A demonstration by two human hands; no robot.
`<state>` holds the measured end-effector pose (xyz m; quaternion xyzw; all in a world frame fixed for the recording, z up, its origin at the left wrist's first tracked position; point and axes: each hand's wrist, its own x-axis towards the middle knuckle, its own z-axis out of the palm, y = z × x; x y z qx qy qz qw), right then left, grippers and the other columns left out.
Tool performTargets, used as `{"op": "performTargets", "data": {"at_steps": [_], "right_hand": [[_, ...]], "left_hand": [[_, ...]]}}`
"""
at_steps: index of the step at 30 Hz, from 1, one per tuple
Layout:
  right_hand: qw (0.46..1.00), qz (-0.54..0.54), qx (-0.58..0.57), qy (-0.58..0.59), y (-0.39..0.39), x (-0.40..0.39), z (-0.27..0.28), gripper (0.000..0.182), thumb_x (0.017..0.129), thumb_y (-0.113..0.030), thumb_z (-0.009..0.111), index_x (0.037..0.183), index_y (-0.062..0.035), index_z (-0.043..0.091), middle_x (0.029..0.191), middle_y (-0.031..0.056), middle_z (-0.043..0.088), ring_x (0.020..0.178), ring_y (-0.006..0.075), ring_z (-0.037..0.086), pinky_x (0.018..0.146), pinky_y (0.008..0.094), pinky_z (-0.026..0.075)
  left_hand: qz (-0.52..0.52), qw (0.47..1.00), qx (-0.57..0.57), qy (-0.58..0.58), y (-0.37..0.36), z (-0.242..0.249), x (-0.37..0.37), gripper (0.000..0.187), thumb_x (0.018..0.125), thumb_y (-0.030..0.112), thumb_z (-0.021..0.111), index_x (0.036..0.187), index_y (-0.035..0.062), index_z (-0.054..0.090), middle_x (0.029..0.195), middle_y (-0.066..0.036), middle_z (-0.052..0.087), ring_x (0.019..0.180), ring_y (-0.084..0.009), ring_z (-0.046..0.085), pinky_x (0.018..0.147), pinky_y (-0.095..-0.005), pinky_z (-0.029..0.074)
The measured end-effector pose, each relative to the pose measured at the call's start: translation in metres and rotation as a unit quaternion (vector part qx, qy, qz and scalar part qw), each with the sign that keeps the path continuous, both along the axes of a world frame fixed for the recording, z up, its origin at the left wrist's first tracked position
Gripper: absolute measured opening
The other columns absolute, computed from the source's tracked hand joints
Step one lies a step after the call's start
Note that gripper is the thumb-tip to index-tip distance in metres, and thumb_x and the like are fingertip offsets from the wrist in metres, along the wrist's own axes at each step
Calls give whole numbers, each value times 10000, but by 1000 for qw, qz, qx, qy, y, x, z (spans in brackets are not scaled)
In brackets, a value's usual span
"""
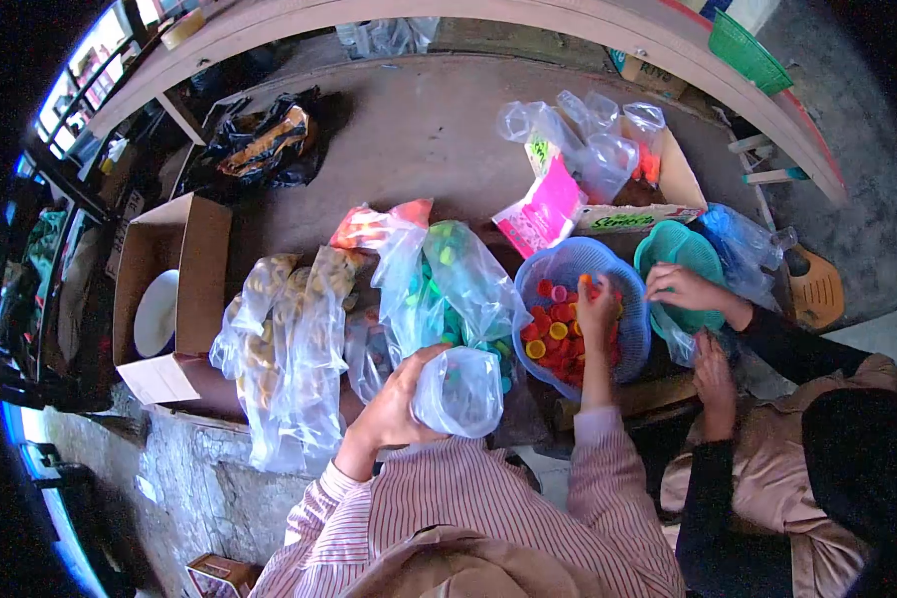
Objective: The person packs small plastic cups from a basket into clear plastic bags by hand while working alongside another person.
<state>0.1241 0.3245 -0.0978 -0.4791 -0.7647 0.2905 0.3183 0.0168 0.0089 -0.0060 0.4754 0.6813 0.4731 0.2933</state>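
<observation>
My left hand [401, 401] grips a clear plastic bag [458, 394], whose round mouth faces up in front of my chest. Over the blue plastic basket [640, 344], my right hand [598, 317] has its fingers closed, with an orange plastic cap [586, 280] at the fingertips. Loose red, orange and yellow plastic caps [558, 344] fill much of that basket. Just beyond my left hand lie clear bags of green caps [453, 261], a bag of orange-red pieces [384, 224] and bags of tan pieces [309, 289].
At my right, a co-worker's hands [690, 289] work at a green basket [708, 254] and a clear bag. Behind it stands a cardboard box [678, 164] with plastic bags. An open carton [204, 234] is on the left, a black bag [269, 145] farther back. A wooden beam [448, 12] crosses the far side.
</observation>
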Motion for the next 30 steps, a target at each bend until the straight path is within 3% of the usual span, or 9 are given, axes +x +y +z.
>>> {"op": "performTargets", "data": {"at_steps": [1,3,5,8,15,19,22,26,30], "right_hand": [[990,47,-32,131,5,8,-29,354,804,-181,597,1067,-9,433,857,80,578,808,165,545,725,267,410],[914,121,-130,364,-63,8,44,319,814,-174,585,1054,-18,444,885,55,557,810,131,532,727,233,398],[933,124,-136,309,-116,26,91,272,796,-160,590,997,-23,470,872,37,530,770,89,510,711,215,399],[918,302,32,254,-161,37,121,184,705,-89,610,851,-27,516,857,94,563,791,181,524,717,305,403],[882,441,160,34,-189,37,151,315,684,-259,656,924,-61,607,931,86,584,838,254,526,759,364,397],[901,408,138,54,-190,43,155,324,710,-263,613,963,-60,611,958,101,574,876,243,513,768,364,397],[927,331,82,159,-179,49,136,191,727,-126,581,894,-40,611,894,104,582,802,222,524,736,330,403],[973,106,-152,139,-136,47,72,112,802,-81,559,893,-20,582,851,76,589,741,143,542,672,248,416],[990,91,12,107,-58,49,8,150,792,-133,568,869,-6,583,823,106,601,764,226,569,669,311,435]], "left_hand": [[-1,1000,14,23,0,-4,-1,943,429,176,793,1240,47,330,1234,-160,416,1144,-328,412,956,-401,332],[-3,999,35,33,2,-4,-2,940,430,176,793,1239,46,331,1236,-160,414,1142,-327,413,956,-400,332],[-13,997,54,45,2,-5,-1,938,431,176,793,1239,46,333,1238,-161,412,1141,-327,414,957,-400,331],[-24,999,30,36,4,-10,0,929,435,174,794,1234,41,339,1232,-165,416,1139,-324,416,953,-399,333],[-42,997,57,32,4,-9,5,873,462,165,794,1212,29,368,1213,-164,430,1119,-316,433,937,-389,350],[-51,997,58,29,1,-7,4,849,465,171,794,1198,28,391,1193,-158,445,1104,-313,443,928,-385,357],[-60,997,50,24,0,-9,2,849,463,174,794,1198,26,396,1170,-154,460,1090,-305,455,925,-376,361],[-59,996,55,22,-1,-9,3,840,464,167,792,1195,24,403,1143,-152,476,1065,-291,478,912,-362,372],[-56,997,52,11,0,-7,1,834,466,149,793,1193,27,403,1137,-141,480,1051,-284,490,902,-349,381]]}}
